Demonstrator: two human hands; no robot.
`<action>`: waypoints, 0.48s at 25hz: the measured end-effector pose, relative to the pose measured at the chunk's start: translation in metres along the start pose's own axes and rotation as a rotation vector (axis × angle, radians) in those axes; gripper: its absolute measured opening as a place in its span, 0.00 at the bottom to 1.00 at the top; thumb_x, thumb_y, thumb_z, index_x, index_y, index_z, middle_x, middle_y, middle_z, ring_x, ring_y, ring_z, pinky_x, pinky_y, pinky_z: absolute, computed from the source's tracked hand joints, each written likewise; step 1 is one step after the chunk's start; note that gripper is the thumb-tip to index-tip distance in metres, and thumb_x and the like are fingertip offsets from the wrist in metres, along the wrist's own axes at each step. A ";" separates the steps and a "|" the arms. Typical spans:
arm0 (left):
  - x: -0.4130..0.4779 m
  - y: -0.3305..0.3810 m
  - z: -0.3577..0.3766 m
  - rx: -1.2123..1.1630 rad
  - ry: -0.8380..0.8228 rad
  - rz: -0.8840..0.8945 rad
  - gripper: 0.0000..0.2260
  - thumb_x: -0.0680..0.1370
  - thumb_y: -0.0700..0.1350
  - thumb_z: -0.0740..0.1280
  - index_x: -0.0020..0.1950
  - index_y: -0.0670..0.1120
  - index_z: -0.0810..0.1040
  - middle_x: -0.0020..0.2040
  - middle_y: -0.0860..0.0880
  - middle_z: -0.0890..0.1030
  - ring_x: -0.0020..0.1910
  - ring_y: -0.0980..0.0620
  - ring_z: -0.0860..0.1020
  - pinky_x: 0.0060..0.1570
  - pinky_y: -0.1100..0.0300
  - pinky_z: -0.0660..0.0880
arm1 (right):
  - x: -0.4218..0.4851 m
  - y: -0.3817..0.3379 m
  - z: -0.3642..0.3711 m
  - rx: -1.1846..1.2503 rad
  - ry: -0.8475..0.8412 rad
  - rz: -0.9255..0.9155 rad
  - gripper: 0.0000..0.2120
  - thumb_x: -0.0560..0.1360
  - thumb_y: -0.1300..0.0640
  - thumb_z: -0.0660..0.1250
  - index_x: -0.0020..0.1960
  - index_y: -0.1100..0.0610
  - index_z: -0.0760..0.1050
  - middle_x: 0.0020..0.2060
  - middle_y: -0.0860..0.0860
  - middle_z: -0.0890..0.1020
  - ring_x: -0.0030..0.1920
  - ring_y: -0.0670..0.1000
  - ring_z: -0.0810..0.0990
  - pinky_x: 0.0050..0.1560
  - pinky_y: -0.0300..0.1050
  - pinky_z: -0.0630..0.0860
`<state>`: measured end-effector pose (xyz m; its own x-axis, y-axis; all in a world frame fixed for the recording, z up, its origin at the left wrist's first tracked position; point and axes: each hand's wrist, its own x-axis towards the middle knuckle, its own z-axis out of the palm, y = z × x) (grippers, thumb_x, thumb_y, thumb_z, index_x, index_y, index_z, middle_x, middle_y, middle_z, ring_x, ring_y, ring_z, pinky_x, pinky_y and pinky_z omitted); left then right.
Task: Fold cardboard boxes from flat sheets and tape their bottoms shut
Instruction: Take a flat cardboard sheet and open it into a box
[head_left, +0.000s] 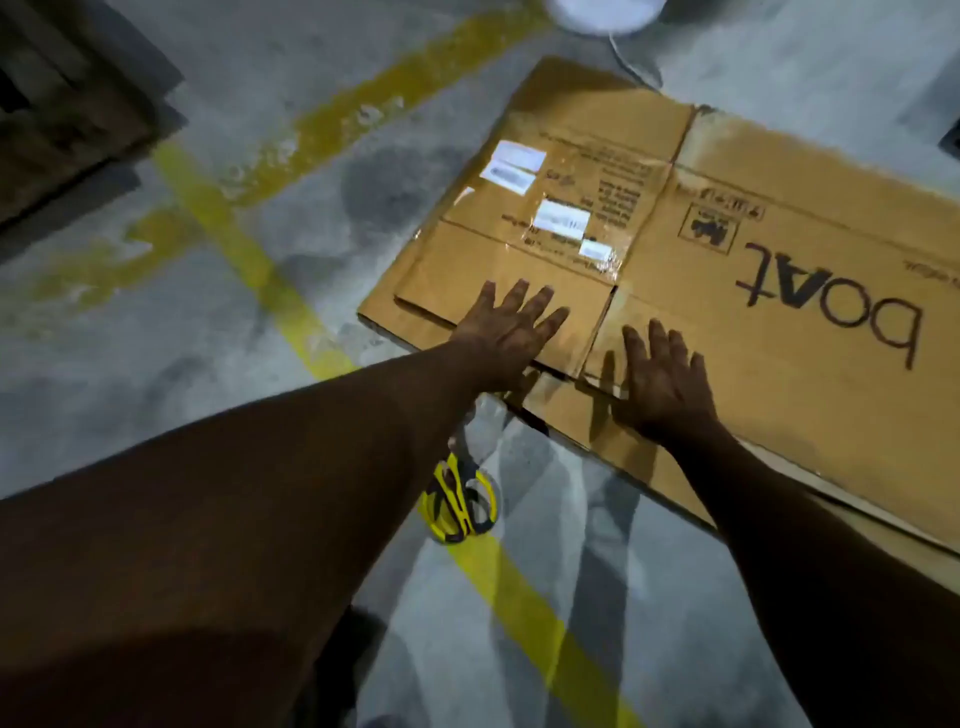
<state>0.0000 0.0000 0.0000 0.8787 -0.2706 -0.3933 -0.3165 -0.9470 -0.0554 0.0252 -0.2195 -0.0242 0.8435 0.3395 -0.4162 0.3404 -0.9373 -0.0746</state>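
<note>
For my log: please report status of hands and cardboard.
Left hand, right hand open, pressing cardboard sheet. Sheet flat on floor, not yet folded. Yellow scissors beside it, nothing blocking.

Both arms extended forward and down. Left hand (511, 332) held flat, palm down, fingers (540, 304) spread straight. Right hand (662, 387) placed likewise, just beside left, fingers straight.
</note>
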 end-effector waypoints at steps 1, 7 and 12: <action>0.009 0.001 0.004 0.016 -0.024 0.001 0.38 0.78 0.55 0.62 0.79 0.49 0.42 0.79 0.42 0.43 0.77 0.38 0.45 0.72 0.36 0.49 | 0.005 0.004 0.007 -0.038 0.008 -0.011 0.48 0.73 0.42 0.70 0.80 0.52 0.43 0.79 0.58 0.46 0.78 0.63 0.46 0.76 0.65 0.51; 0.048 0.007 0.033 -0.010 -0.110 -0.010 0.45 0.74 0.60 0.67 0.78 0.51 0.39 0.79 0.40 0.40 0.77 0.35 0.43 0.72 0.34 0.50 | 0.020 0.013 0.033 -0.098 0.019 -0.005 0.53 0.70 0.47 0.75 0.79 0.51 0.41 0.78 0.61 0.44 0.76 0.69 0.46 0.74 0.68 0.52; 0.054 0.013 0.029 0.009 -0.111 0.007 0.38 0.76 0.52 0.67 0.78 0.53 0.46 0.79 0.40 0.45 0.75 0.33 0.53 0.67 0.37 0.64 | 0.021 0.011 0.030 -0.011 0.024 -0.014 0.48 0.72 0.50 0.74 0.80 0.52 0.46 0.79 0.60 0.49 0.76 0.69 0.49 0.72 0.68 0.57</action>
<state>0.0334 -0.0222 -0.0483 0.8316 -0.2561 -0.4929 -0.3261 -0.9434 -0.0599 0.0342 -0.2246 -0.0612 0.8486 0.3542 -0.3931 0.3566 -0.9317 -0.0696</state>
